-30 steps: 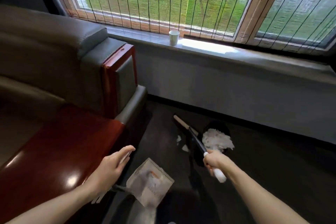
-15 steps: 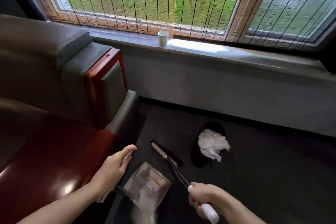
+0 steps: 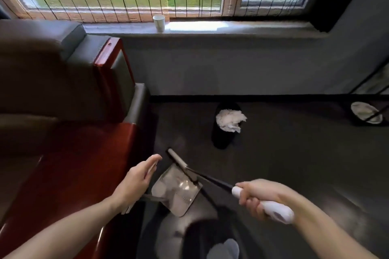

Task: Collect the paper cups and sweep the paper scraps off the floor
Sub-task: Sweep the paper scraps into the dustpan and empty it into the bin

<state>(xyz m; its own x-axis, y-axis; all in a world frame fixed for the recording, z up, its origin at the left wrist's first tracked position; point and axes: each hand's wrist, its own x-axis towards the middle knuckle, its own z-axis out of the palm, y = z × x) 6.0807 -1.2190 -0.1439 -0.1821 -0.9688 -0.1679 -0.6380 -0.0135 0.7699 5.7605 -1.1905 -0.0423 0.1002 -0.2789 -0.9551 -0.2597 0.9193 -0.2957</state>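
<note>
A white paper cup (image 3: 159, 23) stands upright on the window sill (image 3: 252, 29). My right hand (image 3: 260, 201) grips the white handle of a small black broom (image 3: 212, 181). The broom's head (image 3: 180, 163) rests at the mouth of a translucent grey dustpan (image 3: 177, 192) on the dark floor. My left hand (image 3: 136, 181) holds the dustpan's handle underneath, with thumb and forefinger stretched out. Pale blurred shapes lie inside the pan. I see no loose scraps on the floor around it.
A black bin (image 3: 221, 141) stuffed with crumpled white paper (image 3: 230, 121) stands near the wall. A second bin with a white liner (image 3: 365, 112) sits at far right. A grey sofa with a red wooden armrest (image 3: 109, 57) and a red table (image 3: 69, 166) fill the left.
The broom has swept back from beside the black bin to the dustpan's mouth. The white scraps seen on the floor near the bin are gone from there. The view has tilted down.
</note>
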